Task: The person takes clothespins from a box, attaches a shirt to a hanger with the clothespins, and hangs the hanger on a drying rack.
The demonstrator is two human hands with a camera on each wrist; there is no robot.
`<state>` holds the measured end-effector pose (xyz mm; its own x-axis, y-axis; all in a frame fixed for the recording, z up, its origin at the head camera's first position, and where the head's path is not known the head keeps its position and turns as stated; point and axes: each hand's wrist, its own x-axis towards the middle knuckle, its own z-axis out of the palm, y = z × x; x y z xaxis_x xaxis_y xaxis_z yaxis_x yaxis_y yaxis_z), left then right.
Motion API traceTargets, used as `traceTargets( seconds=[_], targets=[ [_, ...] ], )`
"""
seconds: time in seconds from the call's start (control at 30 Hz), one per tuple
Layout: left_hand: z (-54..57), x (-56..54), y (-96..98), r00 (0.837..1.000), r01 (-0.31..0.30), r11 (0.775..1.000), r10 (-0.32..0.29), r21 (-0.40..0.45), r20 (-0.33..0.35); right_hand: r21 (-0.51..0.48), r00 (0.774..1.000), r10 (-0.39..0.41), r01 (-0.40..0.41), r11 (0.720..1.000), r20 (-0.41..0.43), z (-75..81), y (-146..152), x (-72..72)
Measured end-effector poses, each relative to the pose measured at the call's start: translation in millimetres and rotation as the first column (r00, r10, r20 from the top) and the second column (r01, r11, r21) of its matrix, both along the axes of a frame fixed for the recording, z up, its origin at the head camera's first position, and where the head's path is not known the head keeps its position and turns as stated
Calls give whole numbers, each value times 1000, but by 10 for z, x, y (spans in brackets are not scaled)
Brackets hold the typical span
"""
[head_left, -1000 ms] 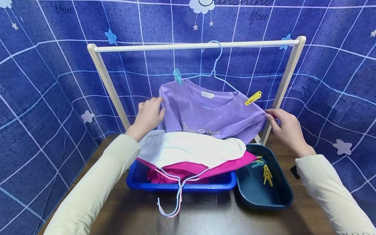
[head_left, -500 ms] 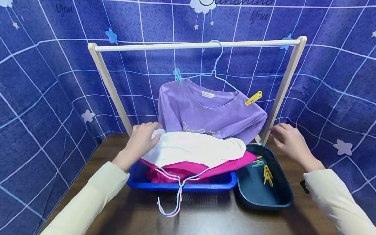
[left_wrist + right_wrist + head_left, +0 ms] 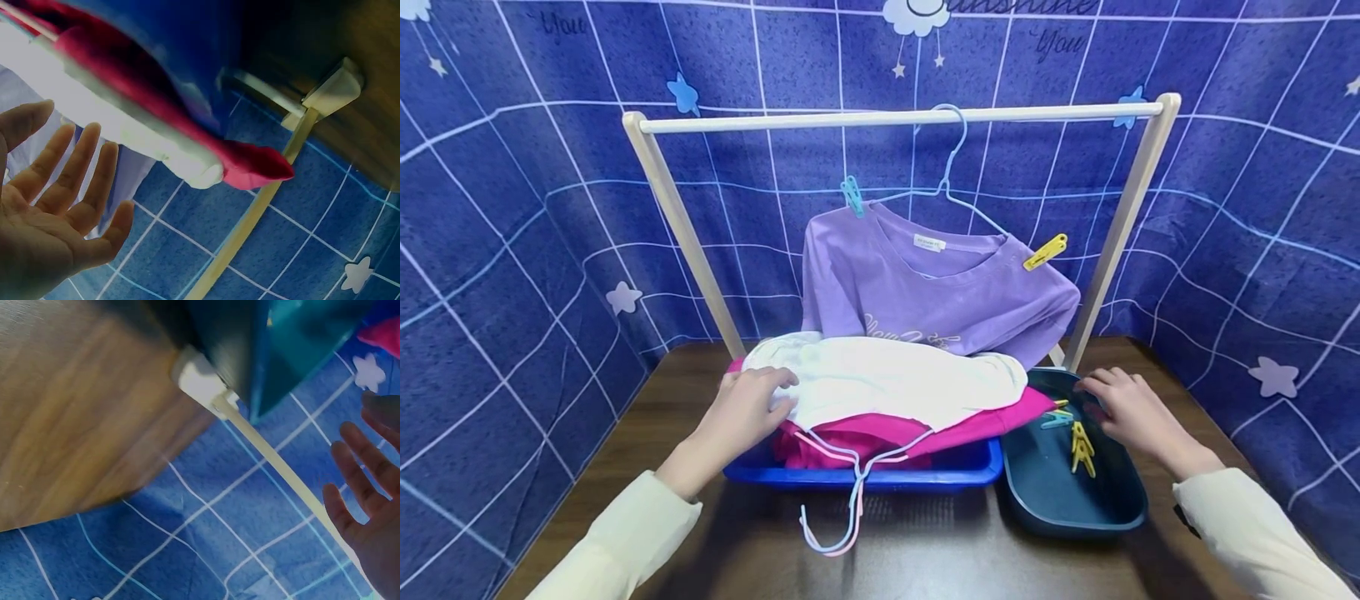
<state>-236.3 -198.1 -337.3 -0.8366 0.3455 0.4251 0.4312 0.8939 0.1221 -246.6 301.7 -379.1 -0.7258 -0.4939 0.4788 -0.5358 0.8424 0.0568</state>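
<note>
Where the hands hang: the left hand [image 3: 739, 417] is at the left end of the white garment [image 3: 887, 379], the right hand [image 3: 1131, 410] by the right rim of the dark tub [image 3: 1051, 496]
Grip: both hands are empty, fingers spread and slightly bent; I cannot tell whether the left fingertips touch the white garment
Purple shirt: it hangs from the rack [image 3: 775, 122] on a blue hanger [image 3: 952, 158], pinned by a teal peg [image 3: 852, 197] and a yellow peg [image 3: 1047, 252]
Slipping risk: the purple shirt [image 3: 925, 292] could slide toward its lower right side, because its hanger tilts, if the yellow peg lets go
Snagging risk: a lower blue hanger [image 3: 853, 504] and a pink hanger [image 3: 861, 502] jut past the front of the blue basin [image 3: 910, 477]; a sleeve catching their hooks could drag the pile off
Clothes count: one purple, one white, and at least one pink garment [image 3: 985, 423]; the pink folds inside the basin cannot be told apart
Hangers: three, one on the rack, two in the pile
Pegs: two on the shirt, at least three in the tub
Containers: two, side by side
</note>
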Motion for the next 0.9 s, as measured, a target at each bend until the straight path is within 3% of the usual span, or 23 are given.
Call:
traceTargets(
  seconds=[0.43, 0.7, 0.9],
  targets=[
    [-155, 152, -3, 997, 55, 997, -52, -53, 48, 146, 985, -2, -23, 989, 171, -301, -50, 113],
    [-172, 136, -10, 997, 74, 995, -72, -60, 29, 212, 987, 84, -112, 971, 135, -403, -24, 135],
    [-180, 106, -27, 995, 99, 992, -98, -72, 11, 234, 981, 92, -132, 963, 173, -430, -14, 147]
  ],
)
